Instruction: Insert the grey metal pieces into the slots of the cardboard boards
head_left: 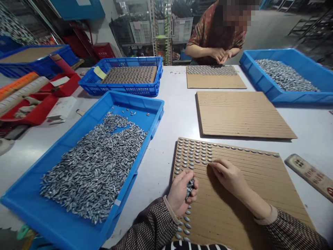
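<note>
My left hand [182, 192] is curled shut around a handful of small silvery oval metal pieces [190, 188] at the near left edge of a ribbed cardboard sheet [249, 208]. My right hand [229, 175] rests on that sheet with its fingers pinched together at the end of a row of metal pieces [197, 152]. Rows of these pieces fill the sheet's far left corner, and more run down its left edge.
A blue tray [145, 100] heaped with loose metal pieces sits left of me. A bare ribbed sheet [241, 114] lies beyond mine. Across the table another person [215, 31] works over a third sheet [215, 81]. Blue crates stand at far right [262, 83] and far left [122, 86]. A wooden strip [309, 173] lies at right.
</note>
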Demonstrator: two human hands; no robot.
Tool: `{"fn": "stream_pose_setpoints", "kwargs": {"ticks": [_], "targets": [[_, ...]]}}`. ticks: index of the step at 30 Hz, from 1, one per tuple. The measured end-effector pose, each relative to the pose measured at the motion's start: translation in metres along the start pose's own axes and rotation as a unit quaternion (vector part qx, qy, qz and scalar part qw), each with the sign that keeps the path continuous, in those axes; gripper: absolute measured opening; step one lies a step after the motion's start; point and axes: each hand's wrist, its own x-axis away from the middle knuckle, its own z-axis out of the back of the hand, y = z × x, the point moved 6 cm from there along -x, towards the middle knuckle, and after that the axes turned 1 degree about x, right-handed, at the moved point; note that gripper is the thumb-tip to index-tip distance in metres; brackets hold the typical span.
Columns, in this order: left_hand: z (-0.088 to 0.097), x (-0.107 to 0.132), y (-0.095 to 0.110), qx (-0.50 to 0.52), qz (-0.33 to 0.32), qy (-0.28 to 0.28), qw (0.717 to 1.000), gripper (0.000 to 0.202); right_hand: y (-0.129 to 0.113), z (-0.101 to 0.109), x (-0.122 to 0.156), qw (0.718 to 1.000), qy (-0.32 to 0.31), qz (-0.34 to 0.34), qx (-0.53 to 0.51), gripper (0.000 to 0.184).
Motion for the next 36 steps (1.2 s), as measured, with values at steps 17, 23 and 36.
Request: {"fn": "stream_pose_setpoints", "kwargs": {"ticks": [17,23,36], "targets": [[0.003,0.001,-0.001,-0.022,-0.016,0.014,1.0,0.035,-0.02,0.015,-0.006,1.0,0.0,-0.008,0.016,0.021],[0.001,0.002,-0.002,-0.068,-0.052,0.035,0.996,0.04,-0.07,0.017,-0.016,0.957,-0.118,-0.054,-0.259,0.021],[0.002,0.004,-0.007,-0.087,-0.057,0.064,0.992,0.034,-0.074,0.018,-0.011,0.941,-0.123,-0.098,-0.301,0.018]]}}
